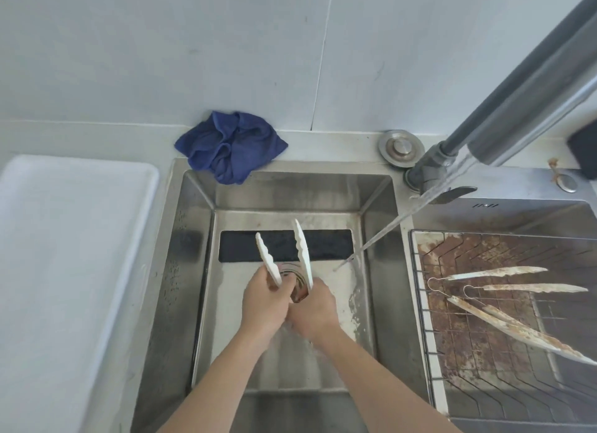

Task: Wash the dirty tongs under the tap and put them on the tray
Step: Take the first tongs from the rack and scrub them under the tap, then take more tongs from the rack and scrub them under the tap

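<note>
White tongs (pixel 303 248) stand with their two arms spread and pointing away from me, low over the steel sink (pixel 200 255). My left hand (pixel 265 300) grips the left arm and my right hand (pixel 315 310) grips the right arm near the hinge end. Water streams from the grey tap (pixel 504 109) and lands to the right of the tongs, not on them. Two more dirty tongs (pixel 504 279) (pixel 517 332) lie in the stained right basin on a wire rack. A white tray (pixel 64 255) sits on the counter at the left.
A crumpled blue cloth (pixel 229 145) lies on the sink's back rim. A round steel button (pixel 400 146) sits beside the tap base. The wire rack (pixel 429 319) fills the rusty right basin (pixel 504 219). A dark object (pixel 584 148) stands at the far right edge.
</note>
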